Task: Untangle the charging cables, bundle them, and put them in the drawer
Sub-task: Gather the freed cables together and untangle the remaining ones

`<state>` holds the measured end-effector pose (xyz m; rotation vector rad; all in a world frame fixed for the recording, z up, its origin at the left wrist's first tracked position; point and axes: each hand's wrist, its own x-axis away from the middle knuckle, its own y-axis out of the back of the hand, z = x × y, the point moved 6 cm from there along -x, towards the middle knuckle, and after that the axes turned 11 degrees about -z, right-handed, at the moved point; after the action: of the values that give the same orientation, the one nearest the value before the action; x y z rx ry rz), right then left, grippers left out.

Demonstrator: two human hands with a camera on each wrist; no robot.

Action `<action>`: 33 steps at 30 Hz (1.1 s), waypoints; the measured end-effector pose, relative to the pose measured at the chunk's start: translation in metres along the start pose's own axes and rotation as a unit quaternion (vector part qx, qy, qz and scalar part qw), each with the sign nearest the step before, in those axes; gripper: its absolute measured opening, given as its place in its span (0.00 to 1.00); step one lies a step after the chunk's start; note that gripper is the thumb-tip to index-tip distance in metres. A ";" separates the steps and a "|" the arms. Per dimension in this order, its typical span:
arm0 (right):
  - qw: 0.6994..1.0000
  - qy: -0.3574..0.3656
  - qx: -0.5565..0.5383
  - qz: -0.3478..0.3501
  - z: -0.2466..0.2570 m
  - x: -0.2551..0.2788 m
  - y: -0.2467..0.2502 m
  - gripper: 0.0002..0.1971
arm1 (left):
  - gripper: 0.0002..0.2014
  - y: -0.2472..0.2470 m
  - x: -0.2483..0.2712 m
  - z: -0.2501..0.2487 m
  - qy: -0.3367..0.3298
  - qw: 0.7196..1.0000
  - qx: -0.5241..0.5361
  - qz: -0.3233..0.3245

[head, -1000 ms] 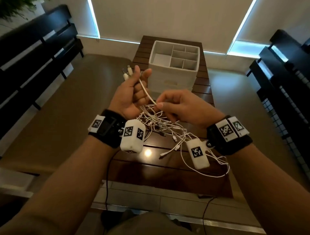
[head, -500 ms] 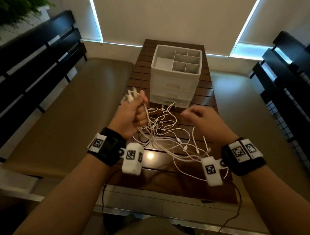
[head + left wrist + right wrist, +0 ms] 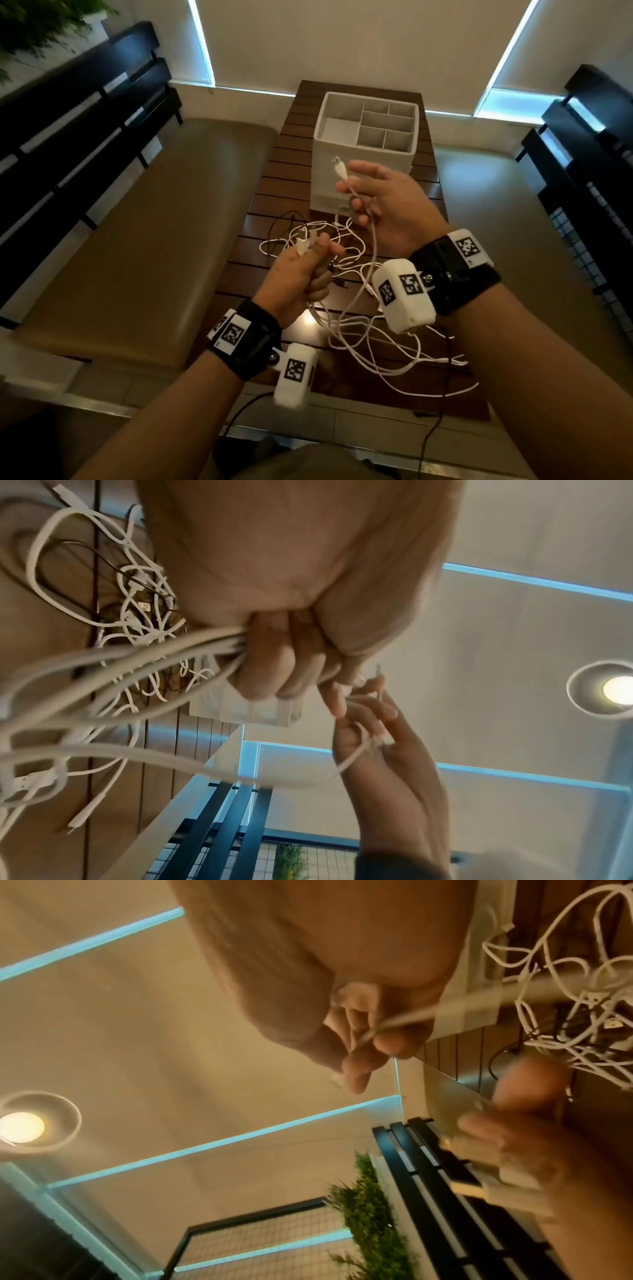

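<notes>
L hand (image 3: 301, 274) is fisted round a bunch of white charging cables (image 3: 346, 329), w/ a few plug ends poking out above the thumb; the left wrist view shows the strands leaving the curled fingers (image 3: 274, 666) and fanning down toward the worktop (image 3: 274, 192). R hand (image 3: 387, 209) is raised higher, in front of the drawer unit (image 3: 363, 171), pinching one white cable just below its USB plug (image 3: 339, 168), which points up and away; the other fingers are loosely spread. That cable drops from the pinch, passes just beside the L fist and joins the loose loops on the worktop. Rest of the tangle, white w/ a couple of dark leads, lies on the dark slatted wood between the hands and the drawer unit, some loops trailing toward the near edge. Drawer unit is white, w/ open divided compartments on top, drawers below; whether any drawer is pulled out can't be told. Padded bench (image 3: 137, 222) runs along the L side.
</notes>
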<state>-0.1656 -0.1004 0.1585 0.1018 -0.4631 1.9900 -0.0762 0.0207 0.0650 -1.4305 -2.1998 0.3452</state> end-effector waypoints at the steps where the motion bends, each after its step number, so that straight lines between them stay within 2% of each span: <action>1: 1.000 0.017 0.008 0.009 0.001 0.003 0.003 0.20 | 0.16 0.005 -0.003 -0.002 -0.014 0.999 0.016 -0.029; 5: 0.988 0.083 0.121 0.049 -0.021 0.029 0.000 0.12 | 0.21 0.010 -0.009 -0.012 -0.064 0.992 0.040 -0.098; 8: 0.980 0.118 0.155 0.026 -0.041 0.045 -0.004 0.08 | 0.24 0.001 -0.006 -0.023 -0.108 0.988 -0.011 -0.108; 11: 0.977 0.142 0.159 -0.005 -0.047 0.046 -0.003 0.05 | 0.18 -0.005 -0.002 -0.031 -0.134 0.985 -0.037 -0.107; 15: 0.980 0.128 0.155 0.005 -0.050 0.047 -0.007 0.08 | 0.13 -0.008 -0.003 -0.036 -0.150 0.981 -0.051 -0.108; 19: 0.974 0.150 0.169 -0.013 -0.051 0.043 -0.010 0.06 | 0.23 -0.009 -0.006 -0.039 -0.167 0.973 -0.082 -0.133; 21: 0.964 0.175 0.200 -0.022 -0.052 0.040 -0.011 0.03 | 0.23 -0.009 -0.008 -0.042 -0.176 0.969 -0.093 -0.145; 25: 0.946 0.229 0.226 -0.036 -0.041 0.037 -0.003 0.06 | 0.20 -0.010 -0.009 -0.045 -0.179 0.966 -0.112 -0.150; 26: 0.937 0.261 0.227 -0.058 -0.031 0.037 0.001 0.07 | 0.20 -0.010 -0.008 -0.045 -0.175 0.965 -0.120 -0.151; 28: 0.898 0.344 0.262 -0.079 -0.010 0.038 0.003 0.11 | 0.20 -0.011 -0.011 -0.043 -0.160 0.967 -0.136 -0.142; 30: 0.860 0.403 0.312 -0.023 0.004 0.039 -0.010 0.17 | 0.17 -0.016 -0.011 -0.042 -0.147 0.973 -0.136 -0.118; 33: 0.822 0.406 0.388 0.095 0.006 0.040 -0.035 0.23 | 0.17 -0.026 -0.007 -0.041 -0.131 0.981 -0.127 -0.065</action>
<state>-0.1536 -0.0558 0.1845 -0.2981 0.9338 2.0738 -0.0724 0.0010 0.1101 -1.4274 -2.6164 0.2234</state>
